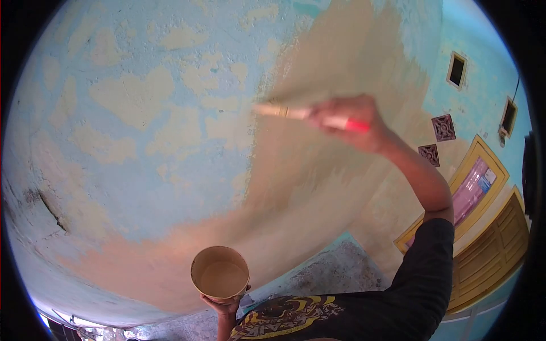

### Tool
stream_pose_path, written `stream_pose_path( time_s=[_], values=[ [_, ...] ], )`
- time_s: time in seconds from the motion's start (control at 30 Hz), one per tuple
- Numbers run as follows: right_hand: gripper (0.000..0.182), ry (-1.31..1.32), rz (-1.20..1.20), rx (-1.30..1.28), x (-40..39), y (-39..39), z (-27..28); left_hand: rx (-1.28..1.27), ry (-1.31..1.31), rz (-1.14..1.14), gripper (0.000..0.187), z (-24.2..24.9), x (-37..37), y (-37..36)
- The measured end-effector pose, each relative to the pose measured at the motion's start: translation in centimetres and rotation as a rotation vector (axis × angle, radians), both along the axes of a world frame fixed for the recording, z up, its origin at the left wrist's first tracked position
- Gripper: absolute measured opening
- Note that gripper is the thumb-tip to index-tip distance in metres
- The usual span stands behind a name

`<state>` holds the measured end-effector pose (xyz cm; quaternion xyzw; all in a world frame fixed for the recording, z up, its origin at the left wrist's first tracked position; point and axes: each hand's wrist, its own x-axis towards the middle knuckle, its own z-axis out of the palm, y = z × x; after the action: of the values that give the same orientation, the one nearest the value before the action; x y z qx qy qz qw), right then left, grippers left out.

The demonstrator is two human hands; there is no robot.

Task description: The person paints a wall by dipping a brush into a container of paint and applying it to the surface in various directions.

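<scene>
My right hand [352, 122] is closed round the handle of a paintbrush [278, 111], blurred by motion, its red handle end poking out behind the hand. The bristles lie over the border between wet tan paint [318, 153] and the old blue wall [170, 125] with its pale patches. Low in the view, my left hand [226, 305] grips a round paint bucket [220, 274] from beneath and the side. Tan paint shows inside the bucket, which is tilted so that its mouth faces me.
At the right are a yellow-framed window [478, 184], a wooden louvred door [492, 250], two dark vent blocks [443, 127] and small wall openings [456, 70]. A crack [52, 213] marks the wall at left. Stained grey floor [335, 267] lies below.
</scene>
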<state>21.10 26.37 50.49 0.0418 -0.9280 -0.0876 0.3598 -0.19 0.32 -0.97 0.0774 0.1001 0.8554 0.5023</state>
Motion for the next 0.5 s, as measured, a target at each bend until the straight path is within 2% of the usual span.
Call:
stream_pose_path(
  time_s=[0.07, 0.17, 0.27, 0.3, 0.4, 0.5],
  values=[
    [0.02, 0.267, 0.013, -0.09, 0.5, 1.6, 2.4, -0.002, 0.041, -0.03, 0.108, 0.7, 0.1, 0.0],
    [0.023, 0.275, -0.094, 0.127, 0.2, 3.4, 2.0, 0.004, 0.018, -0.06, 0.109, 0.8, 0.1, 0.5],
    [0.027, 0.006, -0.054, 0.063, 0.3, 1.6, -0.1, -0.004, 0.005, -0.045, 0.108, -0.1, -0.1, 0.3],
    [0.029, 0.061, -0.03, 0.004, 0.8, 1.3, 0.6, 0.003, -0.008, -0.038, 0.108, 0.2, 0.0, 0.6],
    [0.029, 0.373, -0.135, 0.279, 1.1, 2.0, 2.5, -0.01, -0.07, -0.049, 0.108, 0.5, 0.3, -0.3],
    [0.025, 0.027, -0.11, 0.231, 1.0, 2.6, -0.3, -0.019, -0.071, -0.03, 0.107, 0.6, -0.2, -0.5]
  ],
)
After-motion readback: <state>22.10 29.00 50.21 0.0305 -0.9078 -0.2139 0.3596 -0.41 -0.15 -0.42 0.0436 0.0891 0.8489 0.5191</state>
